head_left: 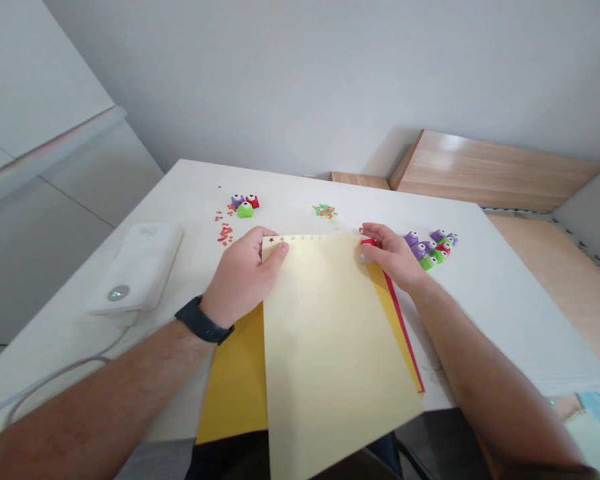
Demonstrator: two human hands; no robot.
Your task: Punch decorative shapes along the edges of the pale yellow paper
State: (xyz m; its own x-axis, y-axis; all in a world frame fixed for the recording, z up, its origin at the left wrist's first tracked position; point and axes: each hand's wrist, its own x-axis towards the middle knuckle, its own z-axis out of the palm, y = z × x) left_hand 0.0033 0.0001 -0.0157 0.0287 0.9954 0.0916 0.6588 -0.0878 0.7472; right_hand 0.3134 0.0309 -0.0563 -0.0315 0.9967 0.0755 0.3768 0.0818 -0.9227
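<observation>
A pale yellow sheet of paper (pixel 325 333) slants toward me over the table's front edge, with a row of small punched shapes along its top. My left hand (pixel 250 270) pinches its top left corner, thumb on top, beside a dark red star shape. At the top right corner, my right hand (pixel 387 253) is closed around a small red craft punch (pixel 368 243), partly hidden by the fingers. Whether the paper's edge is inside the punch I cannot tell. Beneath the sheet lie a deeper yellow sheet (pixel 235 387) and a red-edged one (pixel 405 333).
More eyed punches in purple, green and red stand at the right (pixel 429 250) and back left (pixel 245 205). Red-orange paper bits (pixel 225 233) and a green-orange pile (pixel 325 211) lie on the white table. A white device (pixel 137 267) with a cable sits left.
</observation>
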